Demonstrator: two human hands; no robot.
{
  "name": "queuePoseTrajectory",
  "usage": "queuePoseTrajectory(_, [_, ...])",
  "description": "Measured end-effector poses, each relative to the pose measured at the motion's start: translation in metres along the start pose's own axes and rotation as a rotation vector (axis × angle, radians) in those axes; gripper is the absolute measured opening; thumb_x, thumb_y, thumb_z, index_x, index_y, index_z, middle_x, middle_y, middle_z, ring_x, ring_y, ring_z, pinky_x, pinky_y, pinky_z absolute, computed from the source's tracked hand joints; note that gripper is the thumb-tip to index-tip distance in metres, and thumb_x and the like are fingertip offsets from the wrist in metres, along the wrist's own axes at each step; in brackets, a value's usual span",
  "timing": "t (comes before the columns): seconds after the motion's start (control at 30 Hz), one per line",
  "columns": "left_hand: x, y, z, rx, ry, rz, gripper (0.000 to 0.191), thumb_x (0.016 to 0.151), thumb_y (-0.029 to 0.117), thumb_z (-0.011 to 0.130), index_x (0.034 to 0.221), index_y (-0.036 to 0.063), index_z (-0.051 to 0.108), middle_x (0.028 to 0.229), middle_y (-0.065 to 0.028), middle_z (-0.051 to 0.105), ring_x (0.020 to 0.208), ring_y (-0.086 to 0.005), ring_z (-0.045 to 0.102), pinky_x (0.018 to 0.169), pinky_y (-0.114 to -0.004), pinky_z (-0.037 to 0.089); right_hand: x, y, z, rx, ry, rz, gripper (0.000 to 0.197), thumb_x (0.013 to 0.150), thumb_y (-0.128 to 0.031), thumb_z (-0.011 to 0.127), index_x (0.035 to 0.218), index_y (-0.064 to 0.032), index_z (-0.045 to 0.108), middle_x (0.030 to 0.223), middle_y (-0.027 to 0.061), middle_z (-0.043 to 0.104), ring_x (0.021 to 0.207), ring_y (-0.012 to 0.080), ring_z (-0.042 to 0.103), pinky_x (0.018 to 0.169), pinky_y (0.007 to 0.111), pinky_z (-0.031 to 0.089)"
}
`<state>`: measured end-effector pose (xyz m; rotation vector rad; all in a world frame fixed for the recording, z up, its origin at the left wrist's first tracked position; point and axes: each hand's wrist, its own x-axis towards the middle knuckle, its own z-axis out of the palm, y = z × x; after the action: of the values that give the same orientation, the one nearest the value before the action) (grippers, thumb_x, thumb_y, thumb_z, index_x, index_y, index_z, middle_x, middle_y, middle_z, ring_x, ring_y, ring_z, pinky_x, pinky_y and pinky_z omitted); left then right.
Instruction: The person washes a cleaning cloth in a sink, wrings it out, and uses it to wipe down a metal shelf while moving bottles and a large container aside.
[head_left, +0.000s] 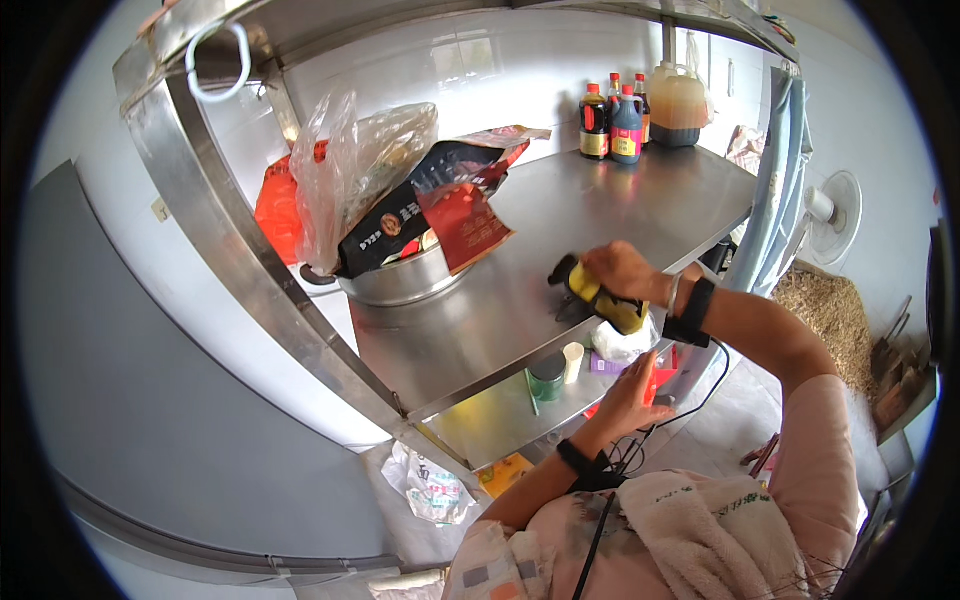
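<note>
My right hand (621, 271) grips a crumpled yellow and black cloth (626, 313) near the front edge of a stainless steel table (525, 315). Part of the cloth hangs past that edge; its dark end lies over the tabletop. Lower and nearer my body, my left hand (634, 396) has its fingers apart and holds nothing, in front of the lower shelf. To the left on the table, a round metal pan (405, 283) carries black and red printed packaging (390, 225) and clear plastic bags (330, 172).
Sauce bottles (626, 131) and a large plastic jug (677, 105) stand at the back right. A green jar (547, 377) and a white cup (573, 361) are on the lower shelf (480, 431). A metal post (247, 247) rises at left; a fan (836, 214) is at right.
</note>
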<state>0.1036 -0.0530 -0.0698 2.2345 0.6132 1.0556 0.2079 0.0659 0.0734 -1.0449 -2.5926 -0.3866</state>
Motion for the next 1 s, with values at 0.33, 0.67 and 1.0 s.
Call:
queuePoseTrajectory(0.33, [-0.027,-0.016,0.105,-0.566,-0.507,0.069,0.033,0.078,0.021,0.069,0.101,-0.0002,0.058,0.096,-0.0125,0.064,0.090,-0.0216,0.062,0.076,-0.032,0.048,0.041,-0.028,-0.085,0.554,0.361,0.418,0.030,0.096,-0.023,0.041,0.098,0.0006,0.060,0.077,0.0051,0.060,0.068,0.0137,0.055,0.062,0.027,0.046])
queuePoseTrajectory(0.67, [-0.045,0.045,0.031,-0.845,-0.310,0.129,0.019,0.096,0.015,0.045,0.088,-0.0002,0.054,0.074,-0.0045,0.057,0.065,-0.0127,0.055,0.062,-0.027,0.046,0.148,-0.224,0.026,0.231,-0.396,-0.167,0.045,0.092,-0.040,0.038,0.133,-0.0211,0.041,0.134,0.0153,0.040,0.118,0.0437,0.040,0.095,0.062,0.033])
queuePoseTrajectory(1.0, [-0.053,0.060,-0.006,-0.742,-0.402,0.080,0.014,0.094,0.017,0.050,0.092,0.0042,0.055,0.072,-0.0014,0.052,0.066,-0.0107,0.050,0.063,-0.026,0.042,0.099,-0.078,0.053,-0.274,-0.191,-0.661,0.049,0.089,-0.033,0.049,0.136,-0.0234,0.039,0.138,0.0135,0.036,0.125,0.0340,0.035,0.097,0.045,0.037])
